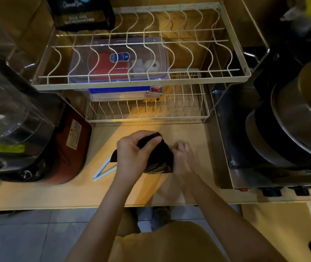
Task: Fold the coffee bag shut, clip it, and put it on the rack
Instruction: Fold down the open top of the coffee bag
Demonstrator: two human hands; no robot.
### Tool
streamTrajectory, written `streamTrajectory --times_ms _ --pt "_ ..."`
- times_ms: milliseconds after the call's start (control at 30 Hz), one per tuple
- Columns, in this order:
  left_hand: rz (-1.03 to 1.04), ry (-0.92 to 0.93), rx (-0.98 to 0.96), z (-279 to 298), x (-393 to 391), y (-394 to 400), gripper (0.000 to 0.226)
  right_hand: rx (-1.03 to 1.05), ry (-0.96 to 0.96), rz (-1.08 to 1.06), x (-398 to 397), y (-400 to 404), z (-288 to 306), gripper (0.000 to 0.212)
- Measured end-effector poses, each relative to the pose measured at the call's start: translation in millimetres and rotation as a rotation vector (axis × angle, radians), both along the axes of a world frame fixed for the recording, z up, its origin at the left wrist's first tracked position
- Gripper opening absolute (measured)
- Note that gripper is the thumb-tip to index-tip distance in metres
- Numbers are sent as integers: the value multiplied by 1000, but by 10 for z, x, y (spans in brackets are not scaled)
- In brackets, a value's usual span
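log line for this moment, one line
step: folding bag top | left hand: gripping coffee bag top | right hand: on bag's right side, blurred | clip: open on counter, unused | rack: bag not placed

Black coffee bag (156,157) upright at centre, top pinched over. White clip (104,170) lying open at its 8 o'clock. Wire rack (141,53) at 12 o'clock.

Dim warm light, bowed edges, blurred right hand (184,157)
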State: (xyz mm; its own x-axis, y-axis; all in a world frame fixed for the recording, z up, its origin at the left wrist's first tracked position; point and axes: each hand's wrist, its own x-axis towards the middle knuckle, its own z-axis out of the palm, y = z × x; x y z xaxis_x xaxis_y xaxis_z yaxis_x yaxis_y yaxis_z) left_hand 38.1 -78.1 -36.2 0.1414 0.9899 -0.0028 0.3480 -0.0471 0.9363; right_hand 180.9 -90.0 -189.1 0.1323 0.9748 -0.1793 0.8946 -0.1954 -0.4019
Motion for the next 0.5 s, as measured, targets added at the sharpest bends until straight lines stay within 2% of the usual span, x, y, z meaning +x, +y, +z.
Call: streamTrajectory --times_ms 67,167,233,333,400,500 --pt "-28 27 4 10 26 73 11 -45 159 12 74 18 8 33" --pt "-57 35 -11 22 65 172 12 -52 680 -131 181 29 200 45" --pt "-59 40 -5 9 101 191 12 -104 853 -146 197 45 321 46" --pt "-27 32 7 -34 141 201 11 -70 900 -174 111 127 362 34" --pt "0 15 -6 -57 154 207 12 -36 816 -258 21 153 421 33" --pt "2 11 3 -63 149 209 13 -19 685 -273 -57 128 403 36"
